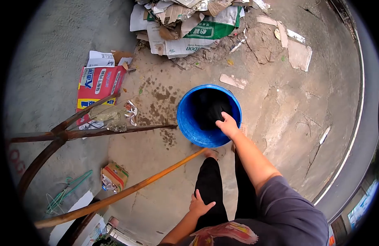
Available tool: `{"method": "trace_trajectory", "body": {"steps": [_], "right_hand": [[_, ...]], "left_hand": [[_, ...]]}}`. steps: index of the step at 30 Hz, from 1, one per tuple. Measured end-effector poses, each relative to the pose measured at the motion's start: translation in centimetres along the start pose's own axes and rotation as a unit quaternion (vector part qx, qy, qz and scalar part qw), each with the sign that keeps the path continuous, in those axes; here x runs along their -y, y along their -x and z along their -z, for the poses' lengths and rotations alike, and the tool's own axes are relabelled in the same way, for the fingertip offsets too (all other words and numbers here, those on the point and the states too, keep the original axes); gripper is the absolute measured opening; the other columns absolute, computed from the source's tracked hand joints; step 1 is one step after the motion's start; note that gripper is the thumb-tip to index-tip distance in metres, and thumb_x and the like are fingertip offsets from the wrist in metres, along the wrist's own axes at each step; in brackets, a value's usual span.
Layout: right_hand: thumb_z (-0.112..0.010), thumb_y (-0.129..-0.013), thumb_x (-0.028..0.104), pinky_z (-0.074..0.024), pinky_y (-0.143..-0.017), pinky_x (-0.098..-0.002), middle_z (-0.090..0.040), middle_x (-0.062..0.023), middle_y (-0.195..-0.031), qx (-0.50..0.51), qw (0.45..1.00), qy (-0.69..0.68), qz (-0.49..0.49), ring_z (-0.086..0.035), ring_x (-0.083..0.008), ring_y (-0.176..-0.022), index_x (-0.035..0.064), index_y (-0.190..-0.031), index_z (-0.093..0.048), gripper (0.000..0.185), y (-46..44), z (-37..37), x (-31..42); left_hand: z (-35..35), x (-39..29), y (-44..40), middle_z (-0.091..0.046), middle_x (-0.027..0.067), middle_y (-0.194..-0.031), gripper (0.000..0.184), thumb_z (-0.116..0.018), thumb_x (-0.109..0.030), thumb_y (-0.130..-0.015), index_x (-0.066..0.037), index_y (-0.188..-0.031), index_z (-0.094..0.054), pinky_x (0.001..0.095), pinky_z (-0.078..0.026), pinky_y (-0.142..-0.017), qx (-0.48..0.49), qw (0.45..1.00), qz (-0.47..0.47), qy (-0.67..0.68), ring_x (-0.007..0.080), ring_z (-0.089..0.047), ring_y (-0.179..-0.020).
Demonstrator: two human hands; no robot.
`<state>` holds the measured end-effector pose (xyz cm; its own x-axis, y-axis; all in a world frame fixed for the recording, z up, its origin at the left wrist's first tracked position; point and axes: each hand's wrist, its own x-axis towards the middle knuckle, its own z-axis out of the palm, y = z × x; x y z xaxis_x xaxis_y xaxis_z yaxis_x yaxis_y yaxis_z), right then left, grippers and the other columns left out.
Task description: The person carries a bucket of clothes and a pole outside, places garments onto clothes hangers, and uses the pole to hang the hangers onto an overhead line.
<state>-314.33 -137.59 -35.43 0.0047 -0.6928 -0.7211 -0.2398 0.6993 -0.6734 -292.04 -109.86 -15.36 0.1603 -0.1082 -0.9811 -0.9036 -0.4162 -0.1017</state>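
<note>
A blue bucket (188, 129) stands on the concrete ground in the middle of the view, with dark cloth (212, 105) inside it. My right hand (228, 124) reaches over the bucket's near right rim, its fingers closed on the edge of the dark cloth. Lower down, my left hand (201, 205) rests against my black trouser leg (210, 184), fingers spread and holding nothing. The lower part of the cloth is lost in the bucket's shadow.
Flattened cardboard and sacks (185, 37) lie piled at the top. A red carton (101, 84) leans at the left wall. Dark poles (123, 130) and a wooden pole (136, 186) reach toward the bucket. A small box (114, 176) sits lower left.
</note>
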Motion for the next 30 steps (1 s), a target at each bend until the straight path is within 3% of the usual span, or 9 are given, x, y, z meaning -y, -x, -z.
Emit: {"method": "trace_trajectory", "body": {"steps": [4, 6, 9, 14, 16, 18, 20, 24, 30], "right_hand": [[-0.059, -0.079, 0.001, -0.0428, -0.092, -0.0238, -0.060, -0.0013, -0.115, 0.182, 0.939, -0.293, 0.007, -0.053, -0.0075, -0.104, -0.0027, -0.126, -0.053, 0.048, 15.1, 5.1, 7.9], [-0.059, -0.078, -0.005, -0.0412, -0.096, -0.0246, -0.059, -0.0005, -0.122, 0.288, 0.904, -0.312, 0.052, -0.053, -0.0084, -0.110, -0.0009, -0.133, -0.049, 0.056, 21.9, 7.5, 10.8], [-0.060, -0.080, -0.007, -0.0401, -0.097, -0.0241, -0.057, -0.0006, -0.127, 0.430, 0.830, -0.354, -0.039, -0.051, -0.0068, -0.113, -0.0006, -0.139, -0.044, 0.061, 30.3, 9.4, 10.6], [-0.066, -0.083, 0.001, -0.0429, -0.095, -0.0272, -0.061, -0.0012, -0.117, 0.446, 0.811, -0.365, -0.105, -0.056, -0.0108, -0.106, 0.0006, -0.128, -0.054, 0.046, 35.9, 11.3, 6.3], [-0.066, -0.088, 0.012, -0.0425, -0.096, -0.0278, -0.061, -0.0023, -0.119, 0.391, 0.800, -0.443, -0.104, -0.056, -0.0125, -0.110, 0.0032, -0.126, -0.053, 0.041, 36.1, 13.6, 5.8], [-0.062, -0.094, 0.028, -0.0416, -0.098, -0.0291, -0.059, -0.0044, -0.124, 0.340, 0.792, -0.494, -0.112, -0.056, -0.0146, -0.114, 0.0057, -0.129, -0.049, 0.043, 34.9, 15.1, 4.3], [-0.052, -0.097, 0.047, -0.0411, -0.099, -0.0356, -0.054, -0.0078, -0.132, 0.162, 0.923, -0.315, -0.154, -0.051, -0.0170, -0.122, 0.0104, -0.134, -0.046, 0.052, 33.6, 16.5, 5.2], [-0.048, -0.096, 0.054, -0.0361, -0.108, -0.0421, -0.046, -0.0126, -0.143, 0.295, 0.818, -0.490, -0.062, -0.045, -0.0239, -0.130, 0.0077, -0.143, -0.039, 0.067, 32.7, 17.1, 12.1], [-0.072, -0.084, 0.021, -0.0387, -0.105, -0.0334, -0.053, -0.0100, -0.135, 0.374, 0.883, -0.246, 0.138, -0.052, -0.0193, -0.120, 0.0011, -0.138, -0.045, 0.064, 34.3, 14.1, 18.2]], "left_hand": [[1.2, -0.7, -2.7, -0.028, 0.0253, -0.151, 0.118, -0.060, -0.075, -0.073, -0.005, -0.153, -0.008, 0.0434, -0.032, -0.110, 0.013, 1.000, 0.020, 0.016, 0.0380, -0.033, -0.138], [5.2, -5.7, -1.9, -0.042, 0.0184, -0.143, 0.099, -0.052, -0.072, -0.081, -0.002, -0.146, -0.030, 0.0391, -0.039, -0.104, 0.050, 0.842, 0.003, 0.537, 0.0312, -0.042, -0.132], [13.1, -14.5, 3.4, -0.055, 0.0102, -0.126, 0.054, -0.054, -0.042, -0.093, -0.003, -0.130, -0.049, 0.0336, -0.046, -0.094, 0.048, 0.714, -0.294, 0.634, 0.0236, -0.055, -0.113], [17.2, -18.6, 12.0, -0.061, 0.0071, -0.113, 0.039, -0.052, -0.027, -0.097, -0.003, -0.128, -0.050, 0.0291, -0.047, -0.094, -0.277, 0.845, -0.447, 0.100, 0.0220, -0.058, -0.106], [15.9, -16.2, 10.8, -0.061, 0.0085, -0.118, 0.046, -0.051, -0.036, -0.098, -0.003, -0.131, -0.051, 0.0320, -0.046, -0.097, -0.006, 0.774, -0.492, 0.398, 0.0234, -0.058, -0.110], [16.8, -15.5, 14.1, -0.060, 0.0097, -0.124, 0.054, -0.049, -0.044, -0.098, -0.002, -0.133, -0.050, 0.0346, -0.045, -0.100, 0.391, 0.432, -0.248, 0.774, 0.0242, -0.057, -0.114], [15.7, -15.2, 17.6, -0.057, 0.0126, -0.131, 0.056, -0.048, -0.044, -0.100, 0.000, -0.133, -0.050, 0.0365, -0.043, -0.102, 0.205, 0.562, -0.283, 0.750, 0.0250, -0.056, -0.118], [14.7, -12.8, 24.8, -0.060, 0.0129, -0.125, 0.061, -0.039, -0.045, -0.103, 0.008, -0.131, -0.048, 0.0320, -0.044, -0.100, -0.003, 0.785, -0.406, 0.469, 0.0205, -0.057, -0.114], [12.9, -8.4, 33.2, -0.048, 0.0104, -0.138, 0.053, -0.044, -0.031, -0.103, 0.006, -0.141, -0.037, 0.0299, -0.030, -0.108, -0.175, 0.725, -0.516, 0.421, 0.0185, -0.042, -0.128]]}}
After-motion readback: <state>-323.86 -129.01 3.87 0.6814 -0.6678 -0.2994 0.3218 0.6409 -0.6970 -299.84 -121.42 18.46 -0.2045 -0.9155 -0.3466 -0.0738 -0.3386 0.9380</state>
